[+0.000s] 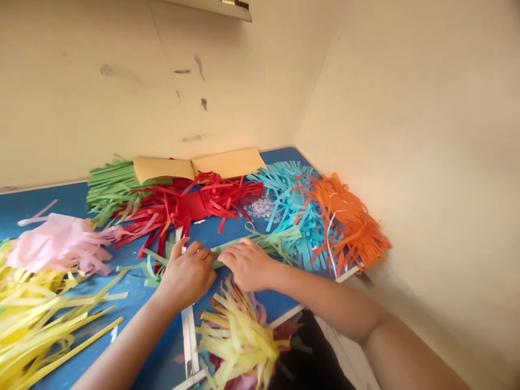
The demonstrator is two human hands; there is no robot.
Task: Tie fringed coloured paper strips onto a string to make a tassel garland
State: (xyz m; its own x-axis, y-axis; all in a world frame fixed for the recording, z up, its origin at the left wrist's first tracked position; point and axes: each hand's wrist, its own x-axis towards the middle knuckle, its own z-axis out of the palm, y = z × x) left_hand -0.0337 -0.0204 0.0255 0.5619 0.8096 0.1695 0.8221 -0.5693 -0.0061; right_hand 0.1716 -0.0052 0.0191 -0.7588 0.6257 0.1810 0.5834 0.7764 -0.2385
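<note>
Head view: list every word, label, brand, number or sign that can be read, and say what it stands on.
None can be read.
Dark marks on the wall form no letters.
The brown paper and the pale green strips show no visible print.

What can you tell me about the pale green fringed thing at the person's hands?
The pale green bundle looks like thin paper, with a narrow middle and loose strips spreading at both ends. It stretches sideways over the blue table. The left hand and right hand partly cover its middle; its right end overlaps the light blue fringe in view.
</note>
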